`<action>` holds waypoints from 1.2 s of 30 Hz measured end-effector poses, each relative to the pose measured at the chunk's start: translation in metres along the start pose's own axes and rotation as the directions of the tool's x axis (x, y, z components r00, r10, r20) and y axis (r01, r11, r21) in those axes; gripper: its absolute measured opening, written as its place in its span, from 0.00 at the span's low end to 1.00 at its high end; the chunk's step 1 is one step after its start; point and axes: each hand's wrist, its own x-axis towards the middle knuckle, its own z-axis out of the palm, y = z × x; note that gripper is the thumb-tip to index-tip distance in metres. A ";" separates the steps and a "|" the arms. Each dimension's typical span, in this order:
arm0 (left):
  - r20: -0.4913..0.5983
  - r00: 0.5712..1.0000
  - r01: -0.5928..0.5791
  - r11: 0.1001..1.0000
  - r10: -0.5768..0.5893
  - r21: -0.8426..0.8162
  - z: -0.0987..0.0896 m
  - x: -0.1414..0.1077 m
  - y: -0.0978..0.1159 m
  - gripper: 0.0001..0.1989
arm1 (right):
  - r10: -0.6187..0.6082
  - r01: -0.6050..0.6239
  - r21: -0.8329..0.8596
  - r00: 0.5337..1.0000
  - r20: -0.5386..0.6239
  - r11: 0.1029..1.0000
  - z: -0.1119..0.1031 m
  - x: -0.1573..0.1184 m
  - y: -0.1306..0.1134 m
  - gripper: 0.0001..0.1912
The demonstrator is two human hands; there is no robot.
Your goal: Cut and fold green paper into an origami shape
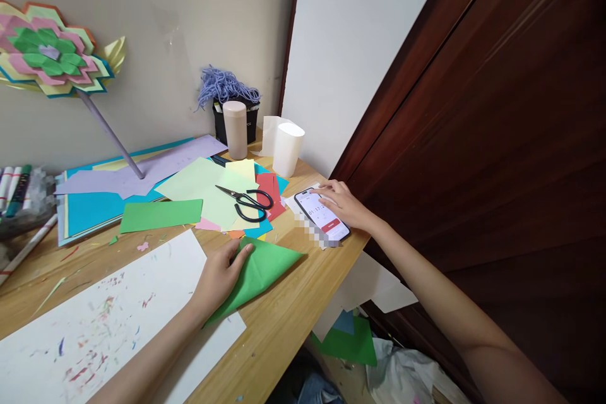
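Note:
My left hand [222, 281] pinches a folded green paper [265, 268] near the table's front edge, thumb on top. Over at the table's right end, my right hand [338, 202] rests with spread fingers on the upper part of a phone [324, 214], whose lit screen shows a timer and a red button. Black-handled scissors [249, 201] lie between the hands and the wall, on pale green and yellow sheets [199, 186]. Under my left forearm is a white board [108, 322] flecked with coloured marks.
A paper flower [50, 53] stands on a purple stem at the left. Behind the scissors are a pinkish bottle [235, 129], a white cup [288, 150] and a black box [250, 123] with purple yarn. Markers [16, 192] lie far left; paper and a plastic bag [407, 372] are below.

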 end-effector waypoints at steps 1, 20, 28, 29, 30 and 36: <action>-0.002 1.000 -0.001 1.000 0.001 0.001 0.000 0.000 0.000 0.20 | -0.054 0.054 -0.030 0.998 0.014 0.998 0.003 0.002 -0.002 0.19; 0.011 1.000 0.019 0.999 -0.019 -0.037 0.000 0.001 0.001 0.20 | -0.085 0.160 0.180 0.927 -0.366 0.971 0.030 -0.018 0.034 0.20; -0.002 1.000 0.018 1.000 -0.018 -0.024 0.001 0.001 0.000 0.20 | -0.194 0.215 0.112 0.966 -0.173 0.970 0.028 -0.017 0.027 0.21; -0.002 1.000 0.017 1.000 -0.017 -0.023 0.002 0.002 -0.001 0.20 | -0.202 0.220 0.111 0.967 -0.156 0.969 0.028 -0.017 0.026 0.22; -0.004 1.000 0.016 1.000 -0.016 -0.021 0.002 0.002 -0.001 0.20 | -0.204 0.221 0.113 0.968 -0.146 0.969 0.028 -0.017 0.026 0.22; -0.007 1.000 0.013 1.000 -0.013 -0.016 0.002 0.001 -0.003 0.21 | -0.088 0.137 0.170 0.960 -0.267 0.976 0.031 -0.017 0.031 0.25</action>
